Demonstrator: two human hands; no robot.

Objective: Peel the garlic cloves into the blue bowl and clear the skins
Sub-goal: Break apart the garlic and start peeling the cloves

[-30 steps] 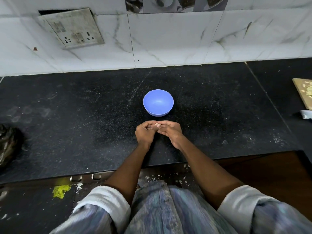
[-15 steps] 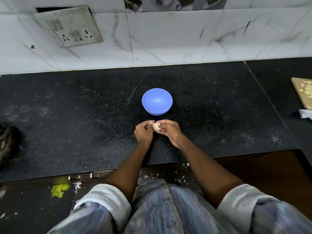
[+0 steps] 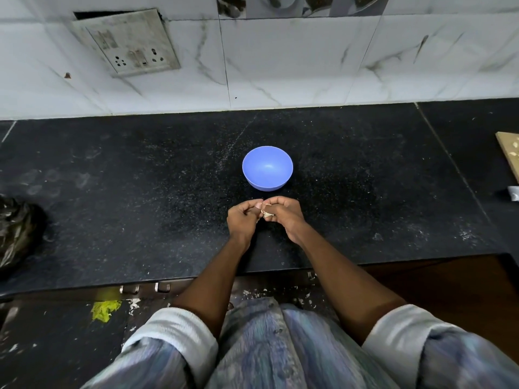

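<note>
Since half a second ago: skin lifted off garlic clove (image 3: 266,213), center frame. Left hand (image 3: 243,220) and right hand (image 3: 285,217) both pinching it, just below blue bowl (image 3: 267,168) on worktop (image 3: 112,192) for short drop.

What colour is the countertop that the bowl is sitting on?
Black with fine pale speckles; the countertop under the blue bowl shows best in the head view.

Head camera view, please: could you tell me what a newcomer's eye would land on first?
Probably the blue bowl, bright against the black countertop at the middle and seemingly empty. Just in front of it, the left hand and right hand meet, their fingers pinching a garlic clove with papery skin lifting. A grimy switch plate hangs askew on the tiled wall, upper left.
</note>
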